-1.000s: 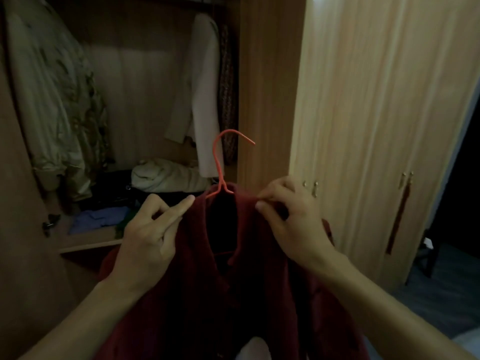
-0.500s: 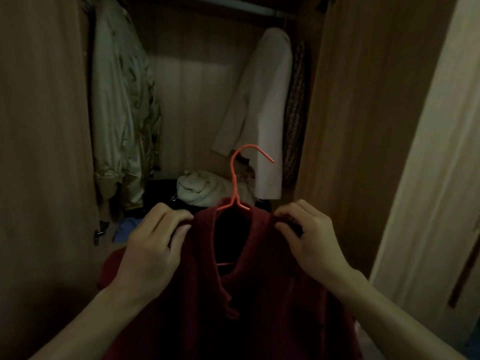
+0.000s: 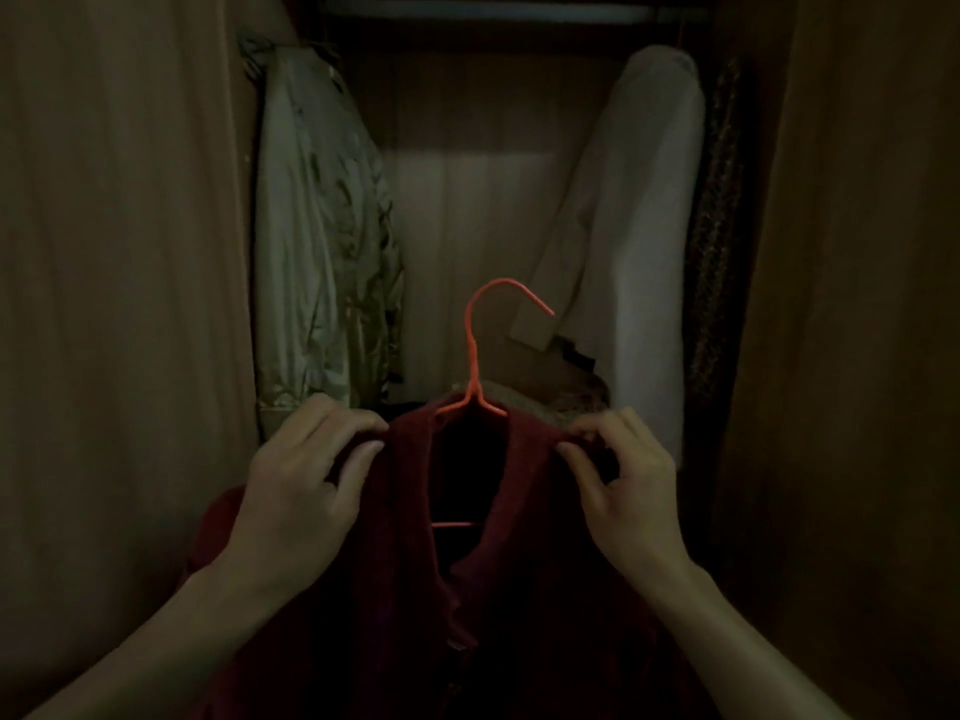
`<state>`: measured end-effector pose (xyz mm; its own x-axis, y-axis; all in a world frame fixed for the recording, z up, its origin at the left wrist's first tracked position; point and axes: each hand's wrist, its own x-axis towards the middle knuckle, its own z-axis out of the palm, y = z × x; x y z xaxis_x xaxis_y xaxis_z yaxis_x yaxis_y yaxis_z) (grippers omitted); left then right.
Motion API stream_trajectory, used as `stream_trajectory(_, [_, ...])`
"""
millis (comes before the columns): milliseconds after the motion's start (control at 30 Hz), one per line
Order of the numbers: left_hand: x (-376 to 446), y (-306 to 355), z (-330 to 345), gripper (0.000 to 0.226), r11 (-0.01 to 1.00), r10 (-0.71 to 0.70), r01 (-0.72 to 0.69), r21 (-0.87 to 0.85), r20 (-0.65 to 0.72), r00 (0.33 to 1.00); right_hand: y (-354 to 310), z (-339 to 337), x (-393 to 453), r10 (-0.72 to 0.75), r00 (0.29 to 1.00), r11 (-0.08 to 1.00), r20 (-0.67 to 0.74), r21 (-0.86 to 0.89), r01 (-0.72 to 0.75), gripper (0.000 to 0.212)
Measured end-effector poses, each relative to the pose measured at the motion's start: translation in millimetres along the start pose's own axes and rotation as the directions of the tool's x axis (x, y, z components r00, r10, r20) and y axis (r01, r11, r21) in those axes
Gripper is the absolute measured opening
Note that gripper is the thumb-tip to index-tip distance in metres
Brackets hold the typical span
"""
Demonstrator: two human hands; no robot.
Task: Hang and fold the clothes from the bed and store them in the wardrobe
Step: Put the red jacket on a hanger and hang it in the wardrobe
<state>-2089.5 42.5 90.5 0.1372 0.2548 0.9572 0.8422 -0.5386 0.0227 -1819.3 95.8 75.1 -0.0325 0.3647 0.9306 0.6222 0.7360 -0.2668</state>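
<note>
A dark red buttoned garment (image 3: 530, 605) sits on an orange wire hanger (image 3: 474, 356) whose hook points up and to the right. My left hand (image 3: 306, 491) grips the garment's left shoulder, fingers curled over the fabric. My right hand (image 3: 618, 480) pinches the right shoulder beside the collar. I hold the garment in front of the open wardrobe, below its rail (image 3: 483, 10). The lower part of the garment runs out of view.
A pale green jacket (image 3: 317, 241) hangs at the wardrobe's left and a cream coat (image 3: 639, 241) at its right, with a dark patterned garment (image 3: 714, 252) beside it. Piled clothes (image 3: 550, 387) lie behind the hanger. Wooden wardrobe panels (image 3: 119, 304) flank the opening.
The view has swung left and closed in on the wardrobe opening. The garment on its hanger has moved nearer the hanging space. My left fingers have curled onto the shoulder.
</note>
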Motion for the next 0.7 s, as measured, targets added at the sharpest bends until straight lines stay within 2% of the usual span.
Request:
stream_trajectory(167, [54,-16,21,0.006,0.998,-0.03,0.033,0.052,-0.057,0.998,40,22,66,-0.112,0.993,0.992,-0.044,0.059,0.115,0.012])
stream_trajectory(400, [104,-46,39,0.006,0.983,0.029,-0.007,0.185,-0.114,0.993,64,61,133,-0.17,0.977,0.973,-0.131,0.137,0.188,0.009])
stream_trajectory(700, [162,-119,64,0.006,0.974,0.141,-0.109,0.199,-0.154,0.978,75,116,207,-0.204,0.96,0.97,-0.19,0.095,0.224,0.011])
